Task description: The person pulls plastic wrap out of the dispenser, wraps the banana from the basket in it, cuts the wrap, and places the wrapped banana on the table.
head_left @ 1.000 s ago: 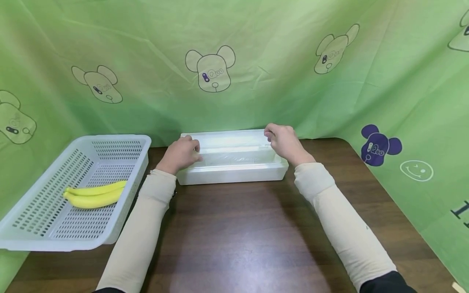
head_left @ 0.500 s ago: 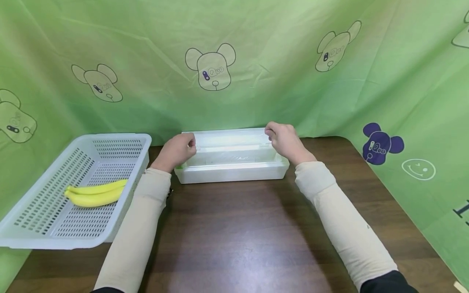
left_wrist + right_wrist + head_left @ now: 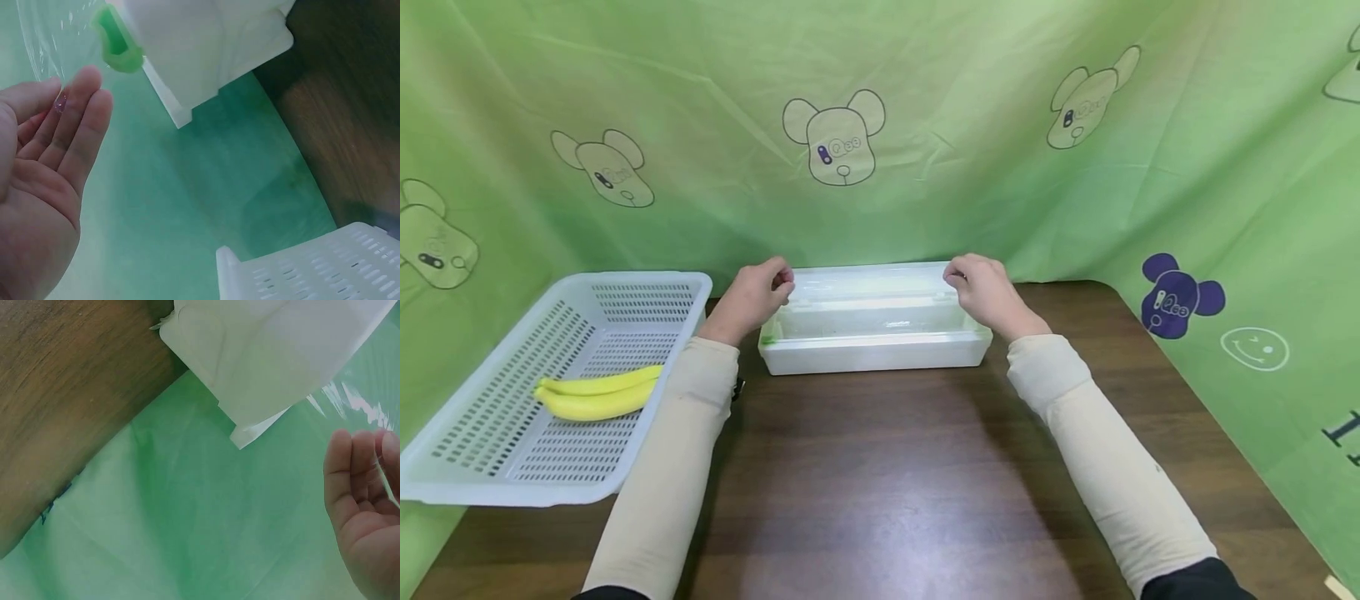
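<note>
A long white cling film dispenser [image 3: 876, 357] lies on the table, with its lid raised at the back. At its left end sits a green slide cutter [image 3: 117, 40]. Clear cling film [image 3: 40, 34] stretches up from the box. My left hand [image 3: 748, 298], over the dispenser's back left corner, pinches the film between thumb and fingers. At the back right corner, my right hand [image 3: 991, 293] pinches the film's other side; crinkled film [image 3: 353, 403] runs to those fingertips in the right wrist view. The roll inside the box is hard to make out.
To the left stands a white perforated plastic basket [image 3: 664, 421] holding yellow bananas [image 3: 598, 403]. Brown wood-grain table [image 3: 865, 483] extends in front. A green printed cloth [image 3: 940, 167] hangs close behind the dispenser and along the right side.
My left hand has moved left and slightly back, from over the dispenser's left part to its back left corner, uncovering the green end. My right hand has barely moved.
</note>
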`<state>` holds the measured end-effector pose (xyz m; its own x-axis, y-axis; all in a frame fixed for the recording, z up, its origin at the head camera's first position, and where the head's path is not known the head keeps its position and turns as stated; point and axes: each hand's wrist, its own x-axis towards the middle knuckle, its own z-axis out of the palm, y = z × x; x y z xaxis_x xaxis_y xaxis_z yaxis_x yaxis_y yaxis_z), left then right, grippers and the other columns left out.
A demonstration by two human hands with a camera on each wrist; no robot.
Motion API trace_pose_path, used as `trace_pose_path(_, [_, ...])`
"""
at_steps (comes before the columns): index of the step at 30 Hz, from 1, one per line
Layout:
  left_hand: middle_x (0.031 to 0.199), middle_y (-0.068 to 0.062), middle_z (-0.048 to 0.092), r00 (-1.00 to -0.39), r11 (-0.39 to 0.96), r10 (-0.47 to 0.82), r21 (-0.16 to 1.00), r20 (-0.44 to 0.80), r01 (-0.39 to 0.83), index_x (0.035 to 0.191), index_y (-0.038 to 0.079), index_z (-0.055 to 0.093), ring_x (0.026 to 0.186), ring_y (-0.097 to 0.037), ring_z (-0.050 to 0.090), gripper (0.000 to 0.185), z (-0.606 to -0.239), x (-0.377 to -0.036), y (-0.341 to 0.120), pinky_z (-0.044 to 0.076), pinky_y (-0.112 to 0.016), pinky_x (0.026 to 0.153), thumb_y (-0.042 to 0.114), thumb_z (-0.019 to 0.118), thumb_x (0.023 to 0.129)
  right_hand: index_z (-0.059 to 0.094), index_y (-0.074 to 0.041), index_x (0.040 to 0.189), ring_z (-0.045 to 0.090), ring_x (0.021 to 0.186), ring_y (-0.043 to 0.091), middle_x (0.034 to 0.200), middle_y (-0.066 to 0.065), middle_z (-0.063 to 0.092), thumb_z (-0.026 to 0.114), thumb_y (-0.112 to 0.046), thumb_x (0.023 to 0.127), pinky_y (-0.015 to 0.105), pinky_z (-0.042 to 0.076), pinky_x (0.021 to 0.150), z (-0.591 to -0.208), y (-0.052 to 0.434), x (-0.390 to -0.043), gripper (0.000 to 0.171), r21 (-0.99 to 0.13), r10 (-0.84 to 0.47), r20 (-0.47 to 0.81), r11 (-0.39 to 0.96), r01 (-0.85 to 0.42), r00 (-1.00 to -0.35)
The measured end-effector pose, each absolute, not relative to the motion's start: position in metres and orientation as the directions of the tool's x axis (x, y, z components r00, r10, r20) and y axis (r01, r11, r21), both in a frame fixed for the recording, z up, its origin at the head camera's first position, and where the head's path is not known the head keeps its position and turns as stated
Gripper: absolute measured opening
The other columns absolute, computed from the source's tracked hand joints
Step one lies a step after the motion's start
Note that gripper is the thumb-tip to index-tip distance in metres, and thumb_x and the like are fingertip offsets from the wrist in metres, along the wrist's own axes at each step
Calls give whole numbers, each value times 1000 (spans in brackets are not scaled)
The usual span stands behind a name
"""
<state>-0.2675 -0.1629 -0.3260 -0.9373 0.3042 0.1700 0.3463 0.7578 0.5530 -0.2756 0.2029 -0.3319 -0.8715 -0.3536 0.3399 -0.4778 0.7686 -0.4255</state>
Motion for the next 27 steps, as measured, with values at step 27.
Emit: trace_pose_path(27, [99, -10, 72, -837, 852, 293, 271, 462, 447, 101, 5, 75, 87, -36, 69, 10, -317, -263, -165, 53, -53, 73, 12, 68, 98, 70, 5, 94, 64, 87, 36, 92, 19, 68, 62, 1, 98, 49, 50, 82, -321, 207, -278, 10, -348, -336, 525, 754, -557, -782])
